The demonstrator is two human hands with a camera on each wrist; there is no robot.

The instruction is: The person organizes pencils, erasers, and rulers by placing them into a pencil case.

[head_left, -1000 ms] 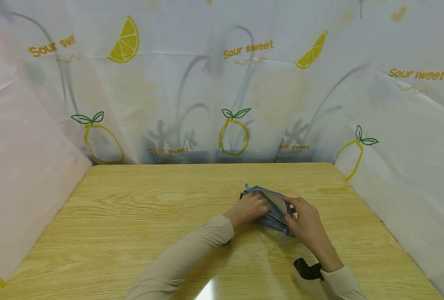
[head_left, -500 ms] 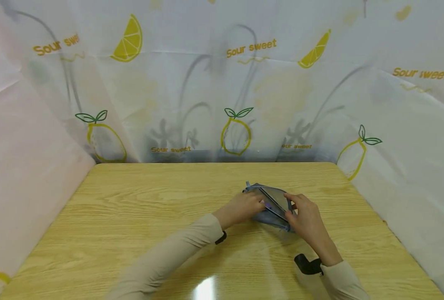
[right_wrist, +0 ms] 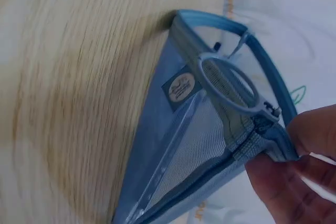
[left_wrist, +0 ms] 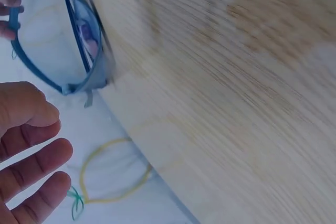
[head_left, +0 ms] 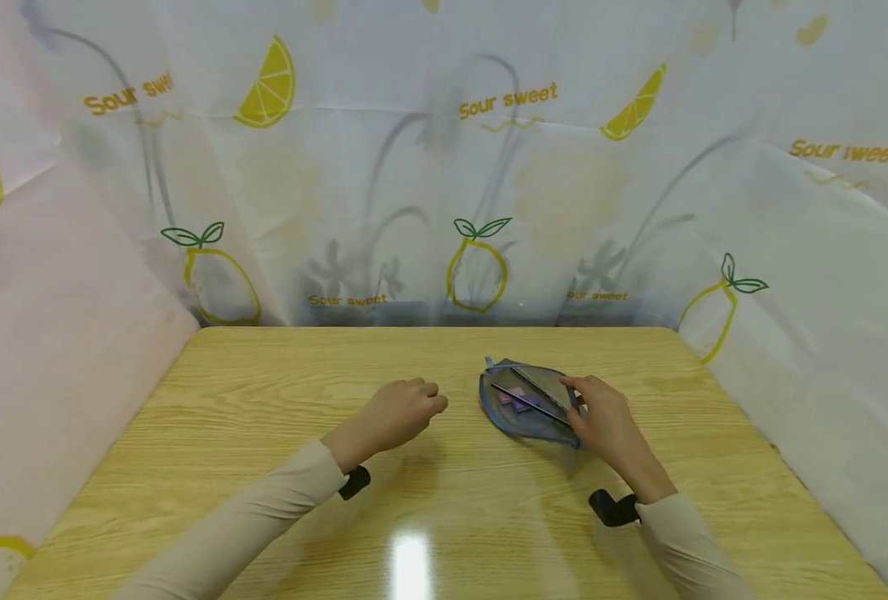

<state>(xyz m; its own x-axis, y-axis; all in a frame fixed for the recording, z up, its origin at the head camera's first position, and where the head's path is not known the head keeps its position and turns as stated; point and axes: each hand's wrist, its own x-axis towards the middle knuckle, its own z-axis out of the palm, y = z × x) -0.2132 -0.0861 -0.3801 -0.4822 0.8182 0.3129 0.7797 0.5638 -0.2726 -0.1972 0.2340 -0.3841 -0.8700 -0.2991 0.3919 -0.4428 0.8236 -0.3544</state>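
Note:
A blue mesh zipper pouch (head_left: 493,421) stands unzipped on the right half of the table. Its mouth gapes, showing two thin dark sticks, perhaps pens (head_left: 537,405), and small pink and purple pieces (head_left: 525,403) inside. My right hand (head_left: 607,419) pinches the pouch's right end between thumb and fingers; close by, the right wrist view shows a large ring zipper pull (right_wrist: 203,72) and a round label (right_wrist: 181,88). Left of the pouch and apart from it, my left hand (head_left: 393,417) hovers over the table, fingers loosely curled around nothing.
A wooden table (head_left: 279,375) spreads around the hands, with a light glare near its front. White sheeting (head_left: 384,167) printed with lemons hangs behind and at both sides. Dark camera mounts (head_left: 615,508) sit on the wrists.
My left hand has come out of the pouch and moved left, away from it. The pink and purple pieces now show inside. The right hand keeps its pinch on the pouch.

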